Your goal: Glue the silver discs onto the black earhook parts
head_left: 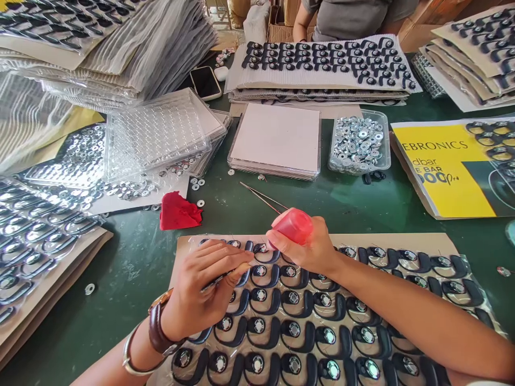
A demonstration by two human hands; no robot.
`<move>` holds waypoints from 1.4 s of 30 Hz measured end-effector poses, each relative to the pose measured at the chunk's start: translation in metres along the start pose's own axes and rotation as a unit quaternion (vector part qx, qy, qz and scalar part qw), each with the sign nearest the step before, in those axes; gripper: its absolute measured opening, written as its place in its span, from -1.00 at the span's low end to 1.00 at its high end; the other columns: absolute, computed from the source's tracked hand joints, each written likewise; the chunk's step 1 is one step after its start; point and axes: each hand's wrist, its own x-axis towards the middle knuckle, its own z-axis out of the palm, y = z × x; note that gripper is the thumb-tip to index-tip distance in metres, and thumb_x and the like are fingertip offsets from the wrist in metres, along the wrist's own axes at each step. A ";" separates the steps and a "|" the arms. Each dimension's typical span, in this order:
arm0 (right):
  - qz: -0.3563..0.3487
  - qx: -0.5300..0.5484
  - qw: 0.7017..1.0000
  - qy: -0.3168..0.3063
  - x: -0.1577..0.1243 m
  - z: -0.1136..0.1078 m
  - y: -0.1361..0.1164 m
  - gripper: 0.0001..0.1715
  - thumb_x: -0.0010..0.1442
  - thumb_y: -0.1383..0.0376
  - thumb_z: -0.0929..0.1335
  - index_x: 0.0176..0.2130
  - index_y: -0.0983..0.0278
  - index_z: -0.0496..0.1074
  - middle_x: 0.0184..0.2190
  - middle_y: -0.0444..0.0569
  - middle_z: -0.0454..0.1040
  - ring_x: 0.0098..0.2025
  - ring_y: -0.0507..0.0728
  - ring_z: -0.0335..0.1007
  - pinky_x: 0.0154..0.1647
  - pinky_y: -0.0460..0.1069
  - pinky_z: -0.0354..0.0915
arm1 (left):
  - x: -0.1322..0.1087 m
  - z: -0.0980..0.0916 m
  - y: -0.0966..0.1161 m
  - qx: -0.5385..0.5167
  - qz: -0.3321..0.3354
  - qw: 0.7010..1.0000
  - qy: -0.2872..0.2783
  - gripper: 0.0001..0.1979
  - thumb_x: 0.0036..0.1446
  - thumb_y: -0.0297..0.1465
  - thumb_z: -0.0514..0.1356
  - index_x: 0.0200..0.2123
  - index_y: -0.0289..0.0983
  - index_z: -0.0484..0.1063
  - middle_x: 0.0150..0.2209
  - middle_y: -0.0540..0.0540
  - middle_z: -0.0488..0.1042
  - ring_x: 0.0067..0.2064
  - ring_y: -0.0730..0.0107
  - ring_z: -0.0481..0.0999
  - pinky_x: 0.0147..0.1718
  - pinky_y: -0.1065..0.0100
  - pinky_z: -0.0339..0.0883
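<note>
A translucent red squeeze bottle (295, 225) is gripped in my right hand (319, 249), tilted over the far rows of the work sheet. A thin pair of metal tweezers (261, 196) sticks out past the bottle towards the far left; whether my hand holds it too I cannot tell. My left hand (203, 281) is closed around a slender stick-like tool (237, 271), pale towards its tip, just left of the bottle. Under both hands lies a brown sheet (426, 241) with rows of black hook-shaped parts (259, 297), each bearing a round silver piece.
Beyond my hands stand a tub of metal washers (359, 143) and a stack of flat clear cases (277, 139). A red cloth (180, 210) and loose washers (89, 289) lie leftward. Piled sheets (161, 48) crowd the back left. A person (348, 21) sits opposite.
</note>
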 end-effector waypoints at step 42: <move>0.032 0.051 0.998 -0.006 -0.029 0.014 -0.010 -0.77 0.12 0.14 0.47 -0.37 0.24 0.46 -0.43 -0.04 0.57 -0.45 0.08 0.51 -0.40 -0.06 0.43 | -0.058 0.015 0.026 0.195 0.164 0.966 -0.031 -0.66 0.32 -0.51 -0.05 -0.03 -0.48 0.47 -0.08 -0.25 0.56 0.01 0.16 0.54 0.02 0.17 0.41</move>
